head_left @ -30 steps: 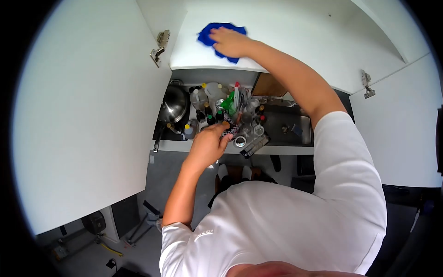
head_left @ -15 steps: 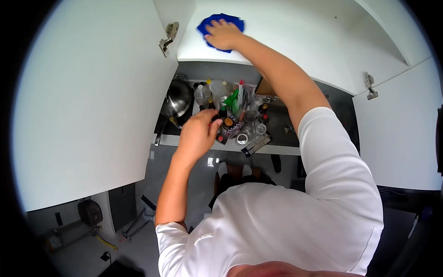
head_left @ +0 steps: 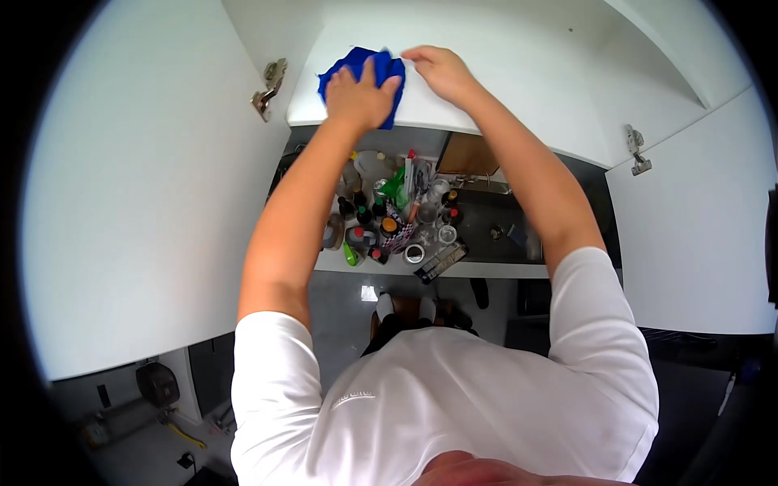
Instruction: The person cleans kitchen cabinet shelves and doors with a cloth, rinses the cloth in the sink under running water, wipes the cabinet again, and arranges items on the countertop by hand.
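My left hand lies on a blue cloth at the left of the white cabinet shelf. Its fingers are spread and its palm faces down. The cloth is crumpled, with a fold raised near the thumb. Just right of the cloth, my right hand is over the shelf with nothing in it. Its index finger stretches toward the cloth's edge, the thumb stands apart, and the other fingers are partly hidden.
Cabinet doors stand open at the left and right, on metal hinges. Below, the counter holds several bottles, glasses, a dark box and a sink. A wooden board leans behind.
My left hand has risen from above the counter bottles onto the cloth. My right hand has come off the cloth and shifted right. The view has moved slightly.
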The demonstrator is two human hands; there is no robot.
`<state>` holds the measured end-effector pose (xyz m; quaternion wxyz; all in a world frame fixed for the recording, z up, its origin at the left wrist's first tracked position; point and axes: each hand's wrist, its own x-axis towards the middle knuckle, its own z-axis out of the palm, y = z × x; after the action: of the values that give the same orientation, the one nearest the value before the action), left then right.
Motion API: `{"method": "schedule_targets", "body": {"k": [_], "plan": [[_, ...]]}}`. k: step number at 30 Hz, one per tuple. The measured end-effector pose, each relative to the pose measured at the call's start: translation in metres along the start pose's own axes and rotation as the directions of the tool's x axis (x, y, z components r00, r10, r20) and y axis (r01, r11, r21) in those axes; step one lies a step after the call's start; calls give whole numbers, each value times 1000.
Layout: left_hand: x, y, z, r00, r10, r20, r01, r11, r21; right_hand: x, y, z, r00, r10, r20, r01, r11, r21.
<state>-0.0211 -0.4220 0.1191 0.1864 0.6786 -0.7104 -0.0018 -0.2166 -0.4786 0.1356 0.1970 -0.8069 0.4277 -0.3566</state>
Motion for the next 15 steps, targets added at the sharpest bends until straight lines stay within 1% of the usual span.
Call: {"method": "schedule_targets", "body": {"k": [1,2,3,4,5,6,7,9,10,11,12,13,14,15], "plan": [[18,-9,8,998,-30,63,25,996,84,-14,2,-14,1000,10,-7,-10,1000,0],[36,-25,16,990,-59,129,37,985,169,-31,3,-30,994,104,33,-104,995,5],[51,-35,20,987,-99,127,74,979,192,-51,8,-41,977,205,67,-206,979,9],[68,-45,25,984,-130,122,102,972,214,-70,15,-49,971,236,45,-237,971,11],[91,-64,35,987,-110,116,83,974,212,-86,23,-59,973,228,31,-229,973,16],[109,-69,45,990,-92,106,68,975,211,-103,29,-69,977,214,18,-215,976,21],[113,-50,47,992,-58,110,34,977,211,-120,31,-80,974,226,8,-226,973,42],[115,-23,47,986,-164,34,153,965,211,-149,28,-103,965,258,-47,-257,966,29],[114,7,54,994,-81,77,61,971,233,-157,27,-111,959,275,-67,-275,961,13],[101,49,58,991,80,111,-100,978,184,-163,29,-116,955,257,-145,-260,966,-4],[83,95,68,972,201,123,-222,957,190,-164,33,-118,951,265,-156,-269,963,-6],[64,133,80,928,347,134,-367,914,174,-162,38,-120,945,218,-243,-236,971,-47],[37,159,75,889,447,100,-455,886,88,-161,43,-123,931,165,-326,-207,973,-100],[36,158,78,882,463,89,-467,883,40,-160,45,-124,931,145,-336,-215,960,-181]]}}
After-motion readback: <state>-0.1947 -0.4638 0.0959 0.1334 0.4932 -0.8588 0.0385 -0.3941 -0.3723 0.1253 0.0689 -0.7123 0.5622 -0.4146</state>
